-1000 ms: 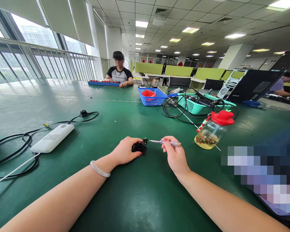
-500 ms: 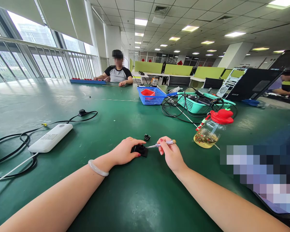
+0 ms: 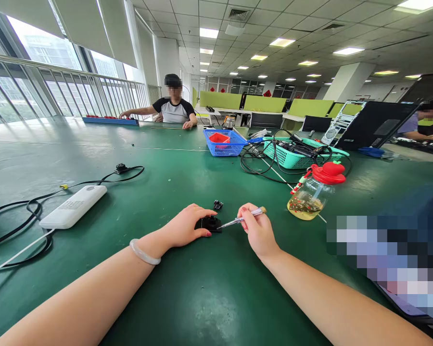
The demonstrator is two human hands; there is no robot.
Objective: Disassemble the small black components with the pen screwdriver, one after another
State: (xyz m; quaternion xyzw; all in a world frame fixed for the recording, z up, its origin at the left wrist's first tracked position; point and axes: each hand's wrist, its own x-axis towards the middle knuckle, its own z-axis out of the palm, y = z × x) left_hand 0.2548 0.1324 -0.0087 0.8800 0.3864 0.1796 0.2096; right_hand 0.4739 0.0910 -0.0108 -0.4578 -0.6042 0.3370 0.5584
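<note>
On the green table (image 3: 209,298), my left hand (image 3: 186,224) grips a small flat black part (image 3: 214,225) between thumb and fingers, holding it against the surface. Its exact kind is too small to make out, and the palm covers its left end. My right hand (image 3: 257,229) pinches a slim screwdriver (image 3: 234,221) with a clear handle. The metal tip slants down to the left and meets the right side of the black part. Just beyond lies another small black piece (image 3: 218,205), touched by neither hand.
At right stands a red-lidded bottle (image 3: 310,194). A blue basket (image 3: 225,146) and a teal basket (image 3: 292,157) with cables sit farther back. A white power bank (image 3: 74,206) and black cables lie left. A person (image 3: 175,108) sits across the table beside a long blue tray (image 3: 110,121).
The screwdriver's tip has shifted slightly lower on the black part, and its shaft slants more steeply. Across the table, the person's arm has stretched left and the blue tray has slid left.
</note>
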